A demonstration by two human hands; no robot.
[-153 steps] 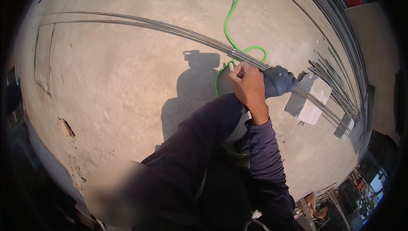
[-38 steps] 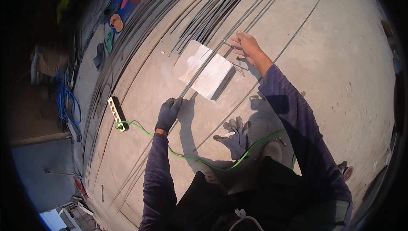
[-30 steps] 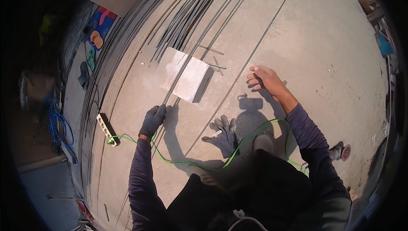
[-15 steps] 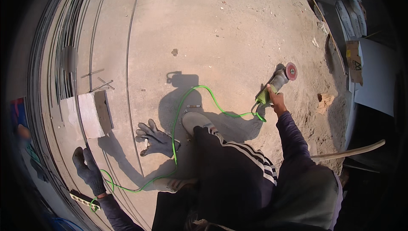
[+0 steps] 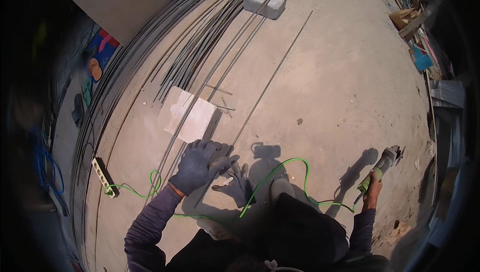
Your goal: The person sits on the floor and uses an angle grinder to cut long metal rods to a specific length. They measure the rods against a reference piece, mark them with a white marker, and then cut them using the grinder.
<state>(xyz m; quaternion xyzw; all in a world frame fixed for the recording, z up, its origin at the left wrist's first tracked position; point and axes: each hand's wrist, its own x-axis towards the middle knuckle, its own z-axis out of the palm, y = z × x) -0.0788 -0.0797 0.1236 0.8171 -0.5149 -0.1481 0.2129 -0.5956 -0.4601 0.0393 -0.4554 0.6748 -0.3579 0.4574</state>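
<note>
The bare right hand [image 5: 373, 192] is wrapped around the body of a green and grey angle grinder [image 5: 386, 162], out to the person's right, with the tool's head pointing forward beyond the knuckles. Its shadow falls apart from it, so I take the tool to be held clear of the ground.

The left hand [image 5: 191, 169], in a dark glove, hangs over the floor with its fingers loosely parted and, as far as I can see, nothing in them. A loose glove [image 5: 236, 188] lies just right of it; from this angle I can't tell whether the fingertips brush it.

Ahead of the left hand, long metal rods [image 5: 202, 87] rest across a pale block [image 5: 192, 117], with short rod pieces [image 5: 220, 90] lying on the ground beside it. A green cord [image 5: 287, 160] winds between the hands, over to a power strip [image 5: 102, 177] left of the gloved one.

The step in hand, I'd judge, is carrying the grinder one-handed. Moving it calls for a firm grip, slack in the cord, and the gloved fingers kept away from its working end.
</note>
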